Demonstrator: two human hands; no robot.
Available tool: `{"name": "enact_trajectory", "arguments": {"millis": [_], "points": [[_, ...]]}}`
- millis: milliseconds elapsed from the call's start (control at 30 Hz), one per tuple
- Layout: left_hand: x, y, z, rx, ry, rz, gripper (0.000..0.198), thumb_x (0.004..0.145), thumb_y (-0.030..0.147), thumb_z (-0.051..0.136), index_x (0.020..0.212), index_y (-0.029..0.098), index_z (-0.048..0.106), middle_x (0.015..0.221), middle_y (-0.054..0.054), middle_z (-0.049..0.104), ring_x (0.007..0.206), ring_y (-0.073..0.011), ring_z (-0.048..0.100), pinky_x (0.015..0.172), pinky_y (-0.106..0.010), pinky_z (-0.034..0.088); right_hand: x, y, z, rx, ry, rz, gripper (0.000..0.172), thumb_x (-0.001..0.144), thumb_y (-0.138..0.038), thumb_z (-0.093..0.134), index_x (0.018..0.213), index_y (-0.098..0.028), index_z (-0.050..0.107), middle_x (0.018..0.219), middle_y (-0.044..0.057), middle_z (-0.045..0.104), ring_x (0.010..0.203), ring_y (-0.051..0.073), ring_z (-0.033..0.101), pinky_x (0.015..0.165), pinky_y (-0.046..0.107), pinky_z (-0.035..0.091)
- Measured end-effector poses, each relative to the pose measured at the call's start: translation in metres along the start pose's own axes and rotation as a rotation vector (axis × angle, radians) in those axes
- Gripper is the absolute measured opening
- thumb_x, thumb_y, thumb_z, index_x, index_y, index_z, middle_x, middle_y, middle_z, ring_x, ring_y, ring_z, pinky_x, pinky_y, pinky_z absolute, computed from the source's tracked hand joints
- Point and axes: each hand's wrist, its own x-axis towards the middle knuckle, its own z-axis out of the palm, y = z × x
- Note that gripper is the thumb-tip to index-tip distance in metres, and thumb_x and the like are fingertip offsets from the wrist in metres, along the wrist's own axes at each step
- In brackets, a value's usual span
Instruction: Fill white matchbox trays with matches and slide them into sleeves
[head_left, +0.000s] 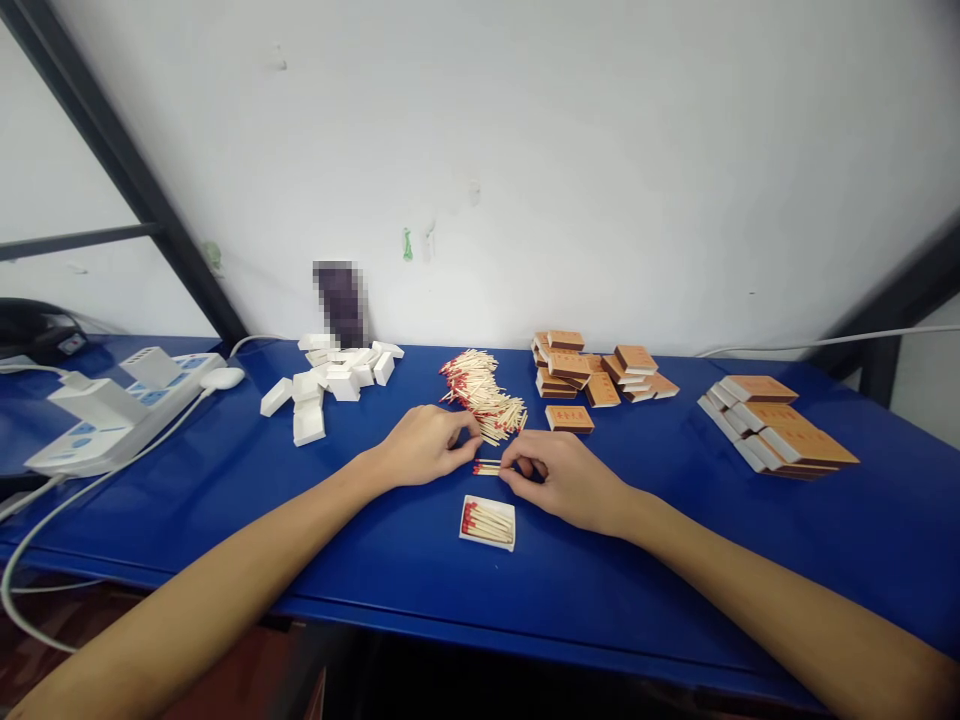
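A tray-like white matchbox drawer (512, 546) lies near the table's front, with several red-tipped matches (487, 522) inside it. Behind it, a few loose matches (487, 467) lie side by side with their heads to the left. My right hand (566, 478) is closed at their plain ends, thumb and fingertips pinching them. At the near left side of a large heap of matches (480, 390) rests my left hand (429, 445); its thumb and forefinger are brought together, and whatever is between them is too small to make out.
Empty white drawers (343, 383) are scattered at the back left. Orange matchbox sleeves (568, 366) are piled behind my right hand, and stacked matchboxes (787, 430) stand far right. A power strip (112, 425) with white cables occupies the left. A pixelated dark object (343, 305) leans on the wall.
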Motion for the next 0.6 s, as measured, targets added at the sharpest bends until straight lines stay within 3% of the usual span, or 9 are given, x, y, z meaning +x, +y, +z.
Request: {"name": "enact_trajectory", "arguments": {"millis": [167, 300, 400, 600], "points": [[-0.003, -0.010, -0.008, -0.054, 0.030, -0.119, 0.022, 0.097, 0.041, 0.043, 0.090, 0.020, 0.043, 0.063, 0.005, 0.051, 0.053, -0.0133, 0.046, 0.054, -0.027, 0.031, -0.001, 0.001, -0.002, -0.030, -0.011, 0.008, 0.017, 0.088, -0.024, 0.059, 0.100, -0.018, 0.069, 0.068, -0.001, 0.055, 0.063, 0.013, 0.048, 0.058, 0.025, 0.035], [-0.004, -0.016, -0.011, -0.014, -0.022, -0.159, 0.028, 0.100, 0.046, 0.035, 0.085, 0.022, 0.034, 0.066, 0.004, 0.048, 0.056, -0.0151, 0.045, 0.055, -0.029, 0.031, -0.001, -0.001, -0.003, -0.046, -0.020, 0.011, 0.014, 0.089, -0.023, 0.058, 0.091, -0.019, 0.071, 0.068, 0.000, 0.054, 0.065, 0.013, 0.050, 0.059, 0.026, 0.036], [-0.005, -0.015, -0.011, 0.024, -0.046, -0.158, 0.024, 0.099, 0.038, 0.033, 0.082, 0.022, 0.032, 0.067, 0.003, 0.046, 0.055, -0.0151, 0.042, 0.056, -0.030, 0.029, -0.001, -0.002, -0.004, -0.025, -0.017, 0.016, 0.010, 0.085, -0.018, 0.060, 0.084, -0.019, 0.070, 0.070, 0.000, 0.056, 0.065, 0.013, 0.050, 0.060, 0.025, 0.037], [-0.003, -0.011, -0.011, 0.052, -0.026, -0.068, 0.031, 0.089, 0.029, 0.044, 0.063, 0.020, 0.030, 0.062, 0.003, 0.041, 0.057, -0.0128, 0.037, 0.059, -0.030, 0.028, -0.001, -0.002, -0.003, -0.021, -0.020, 0.009, 0.007, 0.084, -0.019, 0.063, 0.081, -0.019, 0.070, 0.069, 0.000, 0.057, 0.066, 0.013, 0.051, 0.060, 0.025, 0.037]]}}
